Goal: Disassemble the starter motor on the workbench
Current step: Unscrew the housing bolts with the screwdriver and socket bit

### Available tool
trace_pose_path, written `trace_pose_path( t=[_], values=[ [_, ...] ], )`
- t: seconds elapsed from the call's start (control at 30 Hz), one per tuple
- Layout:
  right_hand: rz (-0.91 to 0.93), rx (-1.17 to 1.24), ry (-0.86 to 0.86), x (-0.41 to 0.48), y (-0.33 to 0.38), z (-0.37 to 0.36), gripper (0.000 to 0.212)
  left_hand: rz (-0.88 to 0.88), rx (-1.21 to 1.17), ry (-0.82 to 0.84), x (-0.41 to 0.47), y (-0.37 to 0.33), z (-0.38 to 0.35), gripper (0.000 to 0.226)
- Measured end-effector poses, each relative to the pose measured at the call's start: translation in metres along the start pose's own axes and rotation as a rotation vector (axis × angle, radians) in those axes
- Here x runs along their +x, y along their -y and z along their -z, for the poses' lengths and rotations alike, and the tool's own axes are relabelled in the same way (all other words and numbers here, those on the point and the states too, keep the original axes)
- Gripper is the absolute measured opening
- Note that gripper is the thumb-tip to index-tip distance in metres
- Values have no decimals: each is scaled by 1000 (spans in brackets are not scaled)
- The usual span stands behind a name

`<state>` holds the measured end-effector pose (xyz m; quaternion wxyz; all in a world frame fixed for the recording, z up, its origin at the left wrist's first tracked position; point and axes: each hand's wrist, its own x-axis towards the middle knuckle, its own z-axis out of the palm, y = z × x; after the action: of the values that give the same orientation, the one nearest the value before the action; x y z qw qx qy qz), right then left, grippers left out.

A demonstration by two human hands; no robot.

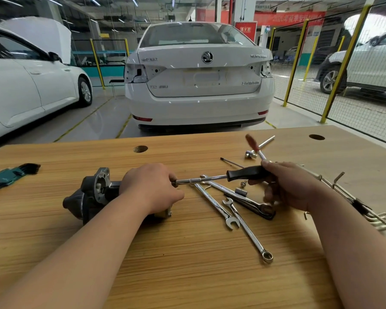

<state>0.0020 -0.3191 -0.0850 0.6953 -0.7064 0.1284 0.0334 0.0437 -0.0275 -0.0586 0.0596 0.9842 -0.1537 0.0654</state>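
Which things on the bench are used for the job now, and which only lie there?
In use:
starter motor, held by the left hand
black-handled driver, in the right hand

Lying about:
combination wrenches
green hex key set
red-handled screwdriver
loose hex keys

A white saloon (pixel 200 76) is being seen parked beyond the bench (pixel 187 275), another white car (pixel 27 85) at the left. Spanners (pixel 247 228) are lying crossed on the wood, a green hex-key set (pixel 8 176) near the left edge.
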Motion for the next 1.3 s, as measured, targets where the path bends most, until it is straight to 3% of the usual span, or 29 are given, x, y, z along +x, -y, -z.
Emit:
trace_pose_path(
  t=[0.17, 0.37, 0.47, 0.7, 1.0, 1.3],
  values=[
    [-101, 62, -89, 0, 4, -11, 48, 4, -39, -37, -2, 0, 0, 30],
    [-93, 114, -47, -2, 2, 0, 25, -3, 13, 34, 1, 0, 1, 37],
    [5, 52, -48, -1, -1, 1, 38, -4, 69, 66, 3, -2, 2, 39],
    [61, 126, -52, -1, -4, -2, 47, -13, 42, 15, 1, 0, -1, 24],
    [0, 126, -40, -2, 0, 6, 22, -16, 32, 13, 1, 1, -1, 25],
    [-33, 0, -102, -1, -1, -1, 36, -16, -20, -38, -2, 1, -1, 36]
  ],
)
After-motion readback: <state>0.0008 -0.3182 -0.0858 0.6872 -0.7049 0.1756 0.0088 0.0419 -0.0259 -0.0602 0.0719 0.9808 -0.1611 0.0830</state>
